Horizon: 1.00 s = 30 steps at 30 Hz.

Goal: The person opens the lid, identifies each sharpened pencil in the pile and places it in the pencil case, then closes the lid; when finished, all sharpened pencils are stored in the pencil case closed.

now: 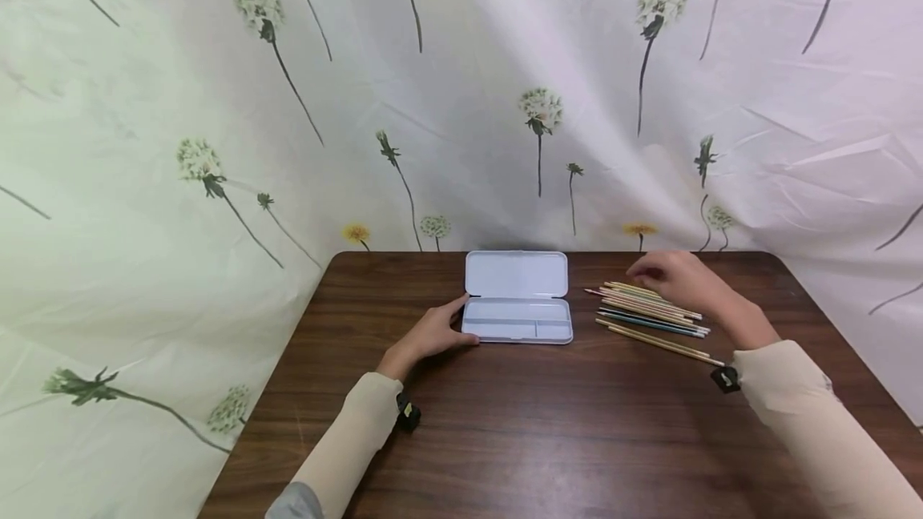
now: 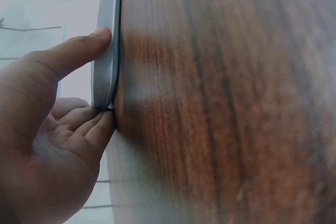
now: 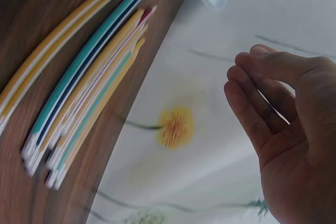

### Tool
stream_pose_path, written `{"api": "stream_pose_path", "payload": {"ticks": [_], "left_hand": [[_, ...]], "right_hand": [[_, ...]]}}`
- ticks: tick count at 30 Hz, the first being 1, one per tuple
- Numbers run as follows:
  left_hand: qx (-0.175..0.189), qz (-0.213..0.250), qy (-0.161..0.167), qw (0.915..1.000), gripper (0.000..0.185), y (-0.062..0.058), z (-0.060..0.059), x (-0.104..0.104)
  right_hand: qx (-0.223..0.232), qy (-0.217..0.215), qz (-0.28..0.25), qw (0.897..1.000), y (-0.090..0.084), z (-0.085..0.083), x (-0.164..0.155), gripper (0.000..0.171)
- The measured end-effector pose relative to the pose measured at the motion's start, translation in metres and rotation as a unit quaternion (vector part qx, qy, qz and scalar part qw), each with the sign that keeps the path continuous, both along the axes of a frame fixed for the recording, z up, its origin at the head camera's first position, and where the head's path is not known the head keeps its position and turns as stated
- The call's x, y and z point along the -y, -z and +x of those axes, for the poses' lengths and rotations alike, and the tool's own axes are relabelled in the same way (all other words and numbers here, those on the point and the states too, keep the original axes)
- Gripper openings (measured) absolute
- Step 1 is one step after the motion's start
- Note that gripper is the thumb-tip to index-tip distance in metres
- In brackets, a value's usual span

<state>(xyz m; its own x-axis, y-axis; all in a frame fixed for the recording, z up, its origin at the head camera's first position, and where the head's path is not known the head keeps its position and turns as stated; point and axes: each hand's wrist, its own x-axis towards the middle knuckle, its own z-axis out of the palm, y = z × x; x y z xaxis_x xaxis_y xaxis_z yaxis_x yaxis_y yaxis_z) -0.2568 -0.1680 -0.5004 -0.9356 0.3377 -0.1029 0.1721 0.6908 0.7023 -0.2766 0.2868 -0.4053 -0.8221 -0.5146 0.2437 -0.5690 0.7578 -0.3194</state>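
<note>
An open pale pencil case point(image 1: 516, 330) lies on the table, its lid folded back toward the curtain and its compartments bare. My left hand point(image 1: 433, 332) holds the case at its left end. In the left wrist view the thumb point(image 2: 86, 51) presses the front side and the fingers bend against the end. To the right of the case several coloured pencils point(image 1: 649, 307) lie in a loose bundle, yellow, teal, dark blue and red among them. Over their far side hovers my right hand point(image 1: 681, 279). Its fingers are loosely bent with nothing in them, as the right wrist view shows.
The dark wooden table point(image 1: 548, 431) has rounded far corners. Behind its far edge hangs a white curtain point(image 1: 461, 102) printed with dandelions. Two yellow pencils point(image 1: 659, 342) lie slightly apart on the near side of the bundle.
</note>
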Motion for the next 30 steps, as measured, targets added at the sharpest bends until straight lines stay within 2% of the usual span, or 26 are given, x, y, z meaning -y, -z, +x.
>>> {"api": "stream_pose_path", "payload": {"ticks": [4,8,14,22,30], "left_hand": [[0.004,0.0,-0.003,1.0,0.094,0.0,0.001,0.001],[0.006,-0.001,0.0,1.0,0.094,0.0,0.001,0.002],[-0.004,0.002,0.001,1.0,0.094,0.001,-0.002,0.0],[-0.002,0.004,0.002,1.0,0.094,0.003,0.0,0.0],[-0.001,0.009,0.004,0.9999,0.095,0.002,-0.001,-0.001]], "right_hand": [[0.005,0.017,0.002,1.0,-0.001,0.007,-0.017,0.02],[-0.009,0.026,0.008,1.0,0.0,0.01,-0.032,0.019],[-0.005,0.044,0.014,0.999,0.006,0.014,-0.054,0.016],[0.008,0.059,0.015,0.998,0.024,0.017,-0.075,0.016],[0.049,0.066,0.001,0.997,0.048,0.022,-0.083,0.015]]}}
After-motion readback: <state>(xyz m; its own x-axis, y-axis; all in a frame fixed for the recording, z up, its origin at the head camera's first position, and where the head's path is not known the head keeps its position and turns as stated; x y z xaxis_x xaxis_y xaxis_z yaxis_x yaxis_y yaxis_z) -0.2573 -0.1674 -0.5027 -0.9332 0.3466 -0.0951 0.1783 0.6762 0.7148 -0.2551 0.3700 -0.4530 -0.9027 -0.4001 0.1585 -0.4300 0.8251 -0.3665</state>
